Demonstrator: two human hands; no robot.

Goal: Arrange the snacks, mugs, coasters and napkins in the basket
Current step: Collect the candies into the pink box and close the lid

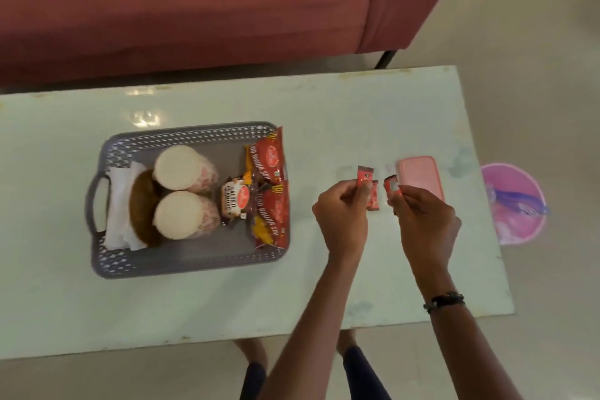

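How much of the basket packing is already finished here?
Mostly done: napkins, coasters, two mugs and snack bags sit in the basket. The left hand and right hand each pinch a small red packet; those and one on the table remain.

Dim, soft indoor light, muted colours. Glare patches on glossy table (324, 286) at 10 o'clock, beyond basket (191, 265). Faint shadows only. Whole frame slightly soft; packet print barely legible. Wide-angle bend: table edges curve toward frame borders.

Bare forearms, no sleeves; black beaded bracelet (444, 301) on right wrist; dark trousers (360, 370).
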